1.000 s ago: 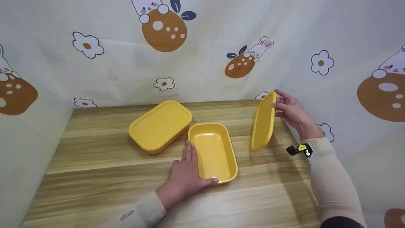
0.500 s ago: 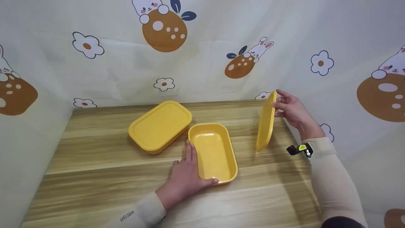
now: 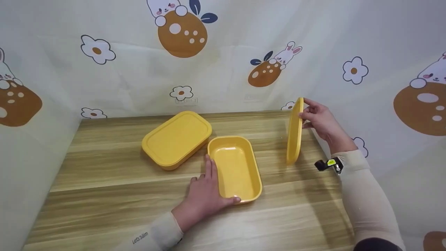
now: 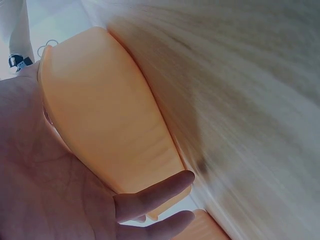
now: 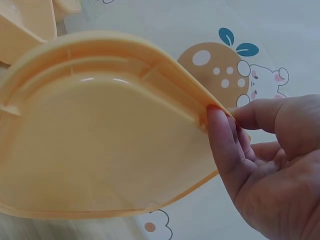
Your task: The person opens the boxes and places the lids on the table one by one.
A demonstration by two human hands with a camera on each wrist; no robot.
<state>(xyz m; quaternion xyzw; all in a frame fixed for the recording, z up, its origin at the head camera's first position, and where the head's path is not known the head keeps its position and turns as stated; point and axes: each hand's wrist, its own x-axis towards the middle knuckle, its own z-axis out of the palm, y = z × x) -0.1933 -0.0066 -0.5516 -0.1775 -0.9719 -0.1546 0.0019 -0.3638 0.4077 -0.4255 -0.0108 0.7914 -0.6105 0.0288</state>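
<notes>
An uncovered yellow box (image 3: 237, 170) stands on the wooden table, its inside bare. My left hand (image 3: 204, 197) lies against its left side, fingers straight along the wall and thumb at the near rim; in the left wrist view two fingers (image 4: 155, 197) reach across the box's outer wall (image 4: 105, 110). To the right, my right hand (image 3: 322, 123) pinches a yellow lid (image 3: 295, 132) by its edge, holding it upright and nearly edge-on. The right wrist view shows the ridged underside of the lid (image 5: 110, 145), with thumb and fingers pinching its rim.
A second yellow box with its lid on (image 3: 177, 139) sits at an angle to the left, close beside the uncovered box's far left corner. Patterned cloth (image 3: 223, 69) hangs behind the wooden table (image 3: 115, 202) and along both sides.
The lid in my right hand has turned to stand more upright and edge-on, its lower end shifting right. My left hand and both boxes have stayed in place.
</notes>
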